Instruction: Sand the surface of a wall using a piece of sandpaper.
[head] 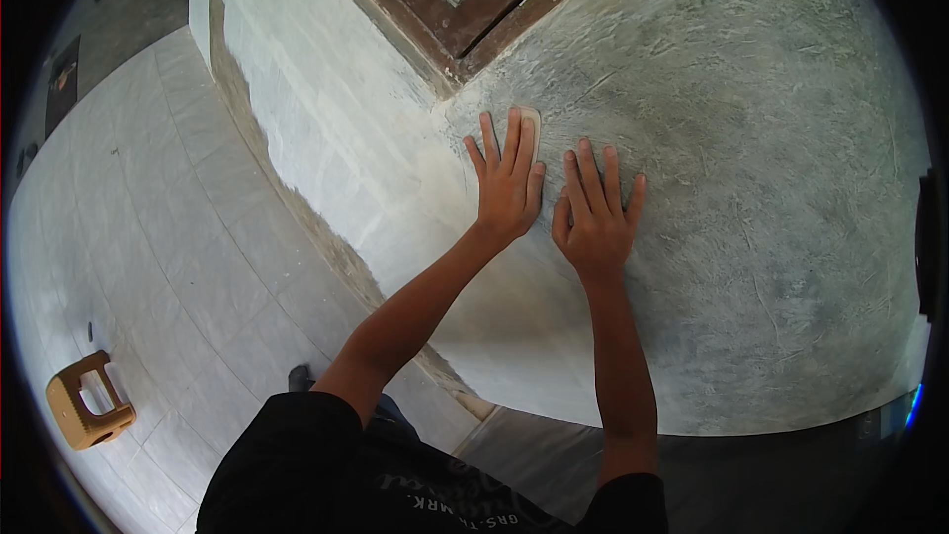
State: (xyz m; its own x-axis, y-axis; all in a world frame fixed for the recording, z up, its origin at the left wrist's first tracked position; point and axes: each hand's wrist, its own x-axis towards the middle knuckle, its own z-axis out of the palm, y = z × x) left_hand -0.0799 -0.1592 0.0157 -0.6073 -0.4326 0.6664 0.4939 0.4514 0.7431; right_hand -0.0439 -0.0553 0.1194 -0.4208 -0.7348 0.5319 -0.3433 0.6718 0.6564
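Observation:
My left hand (508, 189) presses a thin pale pad (535, 119) flat against the grey plastered wall (704, 222), just below the corner of a brown wooden window frame (474, 30). The pad has rounded corners, and most of it is hidden under my fingers; it may be a sanding pad. My right hand (597, 226) rests with its palm towards the same wall, to the right of the left hand. Its fingers are spread, and it shows nothing held.
To the left, a paler wall face (334, 126) ends in a rough bare strip (319, 219) above the grey floor tiles (200, 267). A brown plastic stool (81, 404) is at lower left. A dark flat mat (63, 85) lies farther off.

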